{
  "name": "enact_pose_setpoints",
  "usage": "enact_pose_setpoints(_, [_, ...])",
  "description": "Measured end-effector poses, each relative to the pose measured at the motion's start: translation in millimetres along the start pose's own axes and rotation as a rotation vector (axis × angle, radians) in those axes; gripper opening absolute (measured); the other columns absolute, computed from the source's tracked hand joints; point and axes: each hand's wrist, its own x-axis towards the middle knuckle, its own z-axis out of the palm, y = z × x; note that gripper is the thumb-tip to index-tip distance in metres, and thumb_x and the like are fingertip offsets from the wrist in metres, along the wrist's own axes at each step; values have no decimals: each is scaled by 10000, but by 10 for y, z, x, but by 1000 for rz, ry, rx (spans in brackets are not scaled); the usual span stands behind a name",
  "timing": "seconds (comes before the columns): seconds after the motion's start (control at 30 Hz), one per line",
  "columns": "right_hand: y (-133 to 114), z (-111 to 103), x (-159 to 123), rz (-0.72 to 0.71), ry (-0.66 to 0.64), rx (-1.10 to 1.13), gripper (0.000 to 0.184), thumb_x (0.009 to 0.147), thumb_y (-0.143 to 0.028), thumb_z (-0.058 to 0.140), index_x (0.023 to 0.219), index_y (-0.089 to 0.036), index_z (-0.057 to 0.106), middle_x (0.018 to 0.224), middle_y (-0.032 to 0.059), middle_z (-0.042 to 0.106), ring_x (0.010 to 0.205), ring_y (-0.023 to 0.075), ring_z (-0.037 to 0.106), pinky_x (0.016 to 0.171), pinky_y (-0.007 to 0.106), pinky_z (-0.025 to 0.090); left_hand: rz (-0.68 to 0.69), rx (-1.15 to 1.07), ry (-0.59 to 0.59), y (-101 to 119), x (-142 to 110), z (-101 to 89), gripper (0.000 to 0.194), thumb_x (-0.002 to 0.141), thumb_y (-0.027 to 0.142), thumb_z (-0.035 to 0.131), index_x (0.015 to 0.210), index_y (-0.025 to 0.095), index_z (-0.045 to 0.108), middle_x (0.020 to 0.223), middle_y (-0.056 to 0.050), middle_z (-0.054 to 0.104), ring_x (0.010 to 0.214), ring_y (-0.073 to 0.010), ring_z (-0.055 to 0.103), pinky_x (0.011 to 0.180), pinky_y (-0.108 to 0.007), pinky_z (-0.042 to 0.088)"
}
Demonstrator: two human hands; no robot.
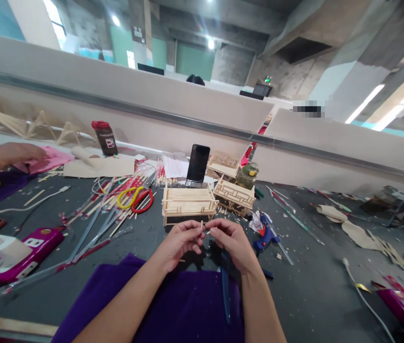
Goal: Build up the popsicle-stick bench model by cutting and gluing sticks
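Note:
Close together above the table, my left hand (183, 240) and my right hand (232, 242) meet at their fingertips. A short piece of wooden stick (202, 224) stands upright in my left hand's pinch. The thumb and forefinger of my right hand are also pressed together; whatever is between them is too small to make out. Just beyond sits a box-like model of wooden sticks (189, 202). Beneath my right hand lies a tool with blue handles (225, 290), its head hidden, partly over a purple cloth (183, 305).
A blue glue gun (268, 236) lies right of the models. Behind stand a phone (198, 164), another stick model (235, 193) and a green bottle (248, 175). Scissors (142, 200) rest on loose sticks. Another person's hand (26, 153) touches pink cloth at left, beyond a magenta power strip (40, 245).

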Motion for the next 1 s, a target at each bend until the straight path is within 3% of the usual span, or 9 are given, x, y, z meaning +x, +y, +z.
enact_pose_setpoints(0.17, [82, 38, 61, -24, 80, -93, 212, 691, -303, 765, 822, -181, 651, 681, -20, 621, 632, 121, 541, 588, 227, 397, 6, 65, -2, -26, 2, 1, 319, 656, 318, 840, 793, 109, 641, 712, -21, 627, 565, -93, 587, 461, -196, 535])
enact_pose_setpoints(0.37, [106, 70, 84, -50, 119, -28, 229, 678, -307, 777, 849, -181, 690, 747, -2, 667, 665, 132, 581, 622, 243, 431, -7, 50, 31, -15, 9, -12, 352, 621, 333, 864, 783, 106, 650, 678, -30, 651, 583, -108, 626, 502, -197, 548])
enact_pose_setpoints(0.5, [94, 81, 66, -1, 106, 0, 257, 698, -346, 770, 885, -180, 713, 680, -14, 636, 576, 108, 513, 530, 227, 382, -34, 31, 42, -14, 8, -7, 334, 606, 318, 872, 739, 104, 654, 639, -15, 639, 520, -85, 594, 474, -187, 536])
enact_pose_setpoints(0.7, [60, 115, 47, 30, 126, 60, 231, 687, -355, 782, 775, -166, 681, 595, -37, 567, 488, 68, 406, 434, 196, 282, -49, 30, 15, -24, 22, -17, 291, 637, 310, 853, 729, 97, 677, 665, -39, 673, 508, -84, 599, 478, -191, 543])
enact_pose_setpoints(1.0, [82, 146, 49, 83, 204, 178, 294, 666, -386, 795, 743, -158, 627, 588, -36, 568, 454, 56, 410, 398, 172, 280, -55, 38, -41, -13, 3, -4, 338, 649, 343, 849, 823, 80, 730, 797, -93, 718, 624, -117, 658, 544, -200, 560])
